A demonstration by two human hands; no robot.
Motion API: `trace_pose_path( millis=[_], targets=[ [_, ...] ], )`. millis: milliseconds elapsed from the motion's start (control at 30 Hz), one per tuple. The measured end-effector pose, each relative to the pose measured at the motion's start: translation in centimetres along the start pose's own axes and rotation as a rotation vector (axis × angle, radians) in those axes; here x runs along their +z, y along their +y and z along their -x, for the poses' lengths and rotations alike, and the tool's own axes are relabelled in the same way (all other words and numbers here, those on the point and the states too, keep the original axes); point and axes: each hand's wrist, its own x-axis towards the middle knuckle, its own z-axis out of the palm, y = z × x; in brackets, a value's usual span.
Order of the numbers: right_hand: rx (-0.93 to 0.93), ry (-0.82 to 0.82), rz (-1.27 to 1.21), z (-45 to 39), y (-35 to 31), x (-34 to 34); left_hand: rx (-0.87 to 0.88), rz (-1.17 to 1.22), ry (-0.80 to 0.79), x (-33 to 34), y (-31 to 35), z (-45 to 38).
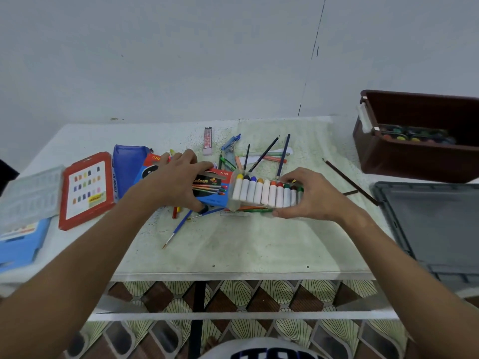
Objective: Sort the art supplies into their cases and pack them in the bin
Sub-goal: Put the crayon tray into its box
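The right hand [308, 196] grips the clear marker case [267, 194] mid-tabletop [233, 250], the left hand [178, 180] grasps the blue pencil box [210, 187] at nine o'clock, loose pencils [261, 155] cluttering twelve, brown bin [404, 156] at two.

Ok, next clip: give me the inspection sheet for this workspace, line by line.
Surface: white table, speckled and stained.
Job's things: clear marker case with white markers; blue pencil box; brown bin holding a paint set; red pastel box; blue pouch.
Clutter: loose pencils, brushes, crayons, an eraser, a compass.
Grippers: left hand grips the pencil box; right hand grips the marker case.
Cables: nothing seen.
Surroundings: pale wall, grey lid at right, patterned floor.
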Motion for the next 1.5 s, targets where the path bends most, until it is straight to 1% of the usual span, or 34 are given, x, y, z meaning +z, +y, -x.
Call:
trace_pose_path(
  millis=[167,400,567,767,933,1200,1367,1433,1500],
  targets=[
    [-0.001,0.011,0.012,0.1,0.6,-0.1,-0.027,0.141,-0.019,0.3,-0.8,0.4],
    [-0.024,0.000,0.019,-0.2,0.4,0.3,-0.012,0.122,-0.026,0.8,0.2,0.4],
    [0.014,0.005,-0.112,-0.1,0.6,0.6,-0.027,0.155,0.022,1.4,0.2,0.8],
    [0.035,0.000,-0.194,0.0,1.1,1.0,-0.018,0.280,0.009,1.6,0.3,1.2],
    [-0.047,-0.048,-0.097,-0.3,0.1,1.1,0.026,0.236,0.019,1.9,0.9,0.9],
    [-0.103,-0.112,-0.023,-1.5,-1.1,1.9,0.086,0.270,0.009,2.6,4.2,1.1],
    [-0.183,-0.156,0.026,-2.1,-2.2,2.4,0.093,0.300,-0.021,3.2,5.7,1.0],
    [-0.162,-0.153,-0.025,-2.0,-1.9,2.1,0.073,0.416,-0.018,3.3,5.5,1.3],
    [-0.077,-0.099,-0.162,-1.6,-1.3,1.7,0.039,0.480,0.009,3.2,4.8,1.5]
  ],
)
